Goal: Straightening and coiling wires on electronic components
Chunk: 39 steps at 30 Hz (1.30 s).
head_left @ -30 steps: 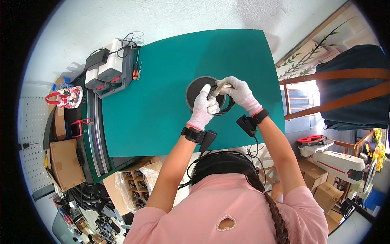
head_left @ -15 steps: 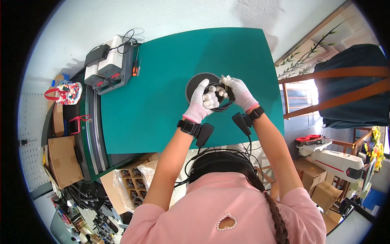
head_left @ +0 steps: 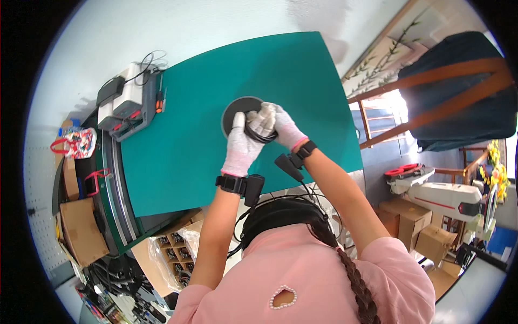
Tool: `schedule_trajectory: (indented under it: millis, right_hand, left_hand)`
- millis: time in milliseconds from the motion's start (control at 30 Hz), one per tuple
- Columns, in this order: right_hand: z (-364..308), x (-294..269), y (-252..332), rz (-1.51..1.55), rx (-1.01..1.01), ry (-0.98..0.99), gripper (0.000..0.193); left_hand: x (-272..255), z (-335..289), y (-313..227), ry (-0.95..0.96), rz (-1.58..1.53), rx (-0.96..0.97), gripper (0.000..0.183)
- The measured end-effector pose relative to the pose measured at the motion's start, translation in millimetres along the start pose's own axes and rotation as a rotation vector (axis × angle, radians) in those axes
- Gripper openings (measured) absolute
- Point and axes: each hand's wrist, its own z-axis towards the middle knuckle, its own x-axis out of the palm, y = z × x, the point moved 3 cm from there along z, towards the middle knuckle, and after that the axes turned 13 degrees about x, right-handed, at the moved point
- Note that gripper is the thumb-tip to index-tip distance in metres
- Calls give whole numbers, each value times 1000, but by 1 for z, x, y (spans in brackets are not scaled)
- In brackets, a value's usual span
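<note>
Both hands wear white knit gloves with pink cuffs and meet over a round dark grey disc (head_left: pixel 233 109) lying on the green table mat (head_left: pixel 189 151). My left hand (head_left: pixel 247 137) is closed round a coiled black cable (head_left: pixel 260 138), its palm turned up and thumb raised. My right hand (head_left: pixel 280 125) grips the coil's right side, its fingers touching those of the left. The gloves hide much of the coil. Each wrist carries a black strap with a black box.
At the table's far left stands a grey and white device (head_left: pixel 129 100) with a black cable; an orange-handled screwdriver (head_left: pixel 159 101) lies beside it. Cardboard boxes flank the table, one box (head_left: pixel 83 232) at left. A divided carton (head_left: pixel 172 254) sits below the near edge.
My hands have drawn together, and the cable coil, a wide open loop before, is now gathered compactly between them. The whole view has shifted slightly.
</note>
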Motion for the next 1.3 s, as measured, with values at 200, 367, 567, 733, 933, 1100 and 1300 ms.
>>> schedule_trajectory:
  millis: [200, 367, 567, 733, 933, 1100, 1300]
  right_hand:
    - [-24, -9, 6, 134, 128, 183, 32]
    - [-62, -37, 20, -51, 250, 195, 44]
    - [-79, -157, 57, -1165, -331, -639, 48]
    - [-70, -193, 57, -2005, -565, -787, 59]
    - [-61, -201, 49, -2064, -542, -780, 65]
    - [-64, -197, 52, -2043, -628, -766, 63]
    - [-69, -194, 54, -2030, -663, -729, 62]
  left_hand:
    - [23, 4, 13, 173, -10, -61, 37]
    - [15, 2, 1, 178, -283, -159, 31]
    - [16, -2, -4, 39, 16, -159, 34]
    - [12, 3, -8, -42, 116, -118, 34]
    - [35, -4, -7, -18, 192, -147, 42]
    - [42, -7, -16, -154, 547, -122, 42]
    - [37, -6, -25, -387, 680, -172, 31]
